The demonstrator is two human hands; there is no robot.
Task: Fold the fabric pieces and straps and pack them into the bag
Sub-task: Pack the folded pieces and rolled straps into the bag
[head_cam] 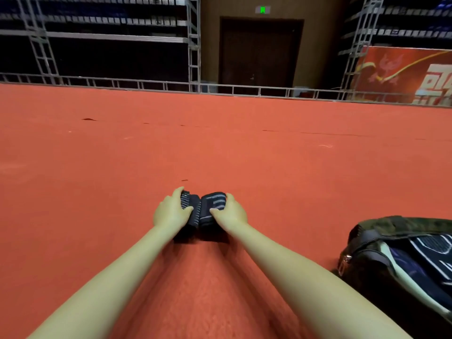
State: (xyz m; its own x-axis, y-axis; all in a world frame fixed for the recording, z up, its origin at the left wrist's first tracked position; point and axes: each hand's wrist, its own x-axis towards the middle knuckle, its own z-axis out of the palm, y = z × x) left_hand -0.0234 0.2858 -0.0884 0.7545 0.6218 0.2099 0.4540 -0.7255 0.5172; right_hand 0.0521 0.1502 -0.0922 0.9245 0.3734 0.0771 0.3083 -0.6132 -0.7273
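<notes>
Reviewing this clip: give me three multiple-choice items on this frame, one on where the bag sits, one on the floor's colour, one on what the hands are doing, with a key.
1. Where is the bag?
A. On the floor to the person's right
B. Between the forearms
C. Against the far door

2. What colour is the floor?
A. Blue
B. Orange-red
C. Grey

3. What are the left hand and right hand doing?
A. Hanging idle
B. Both inside the bag
C. Each holds one side of the dark striped fabric piece

Key: 1 A, it lies at the lower right edge; 2 B, orange-red floor fills the view; 3 C, fingers and thumbs curl round the fabric's ends.
</notes>
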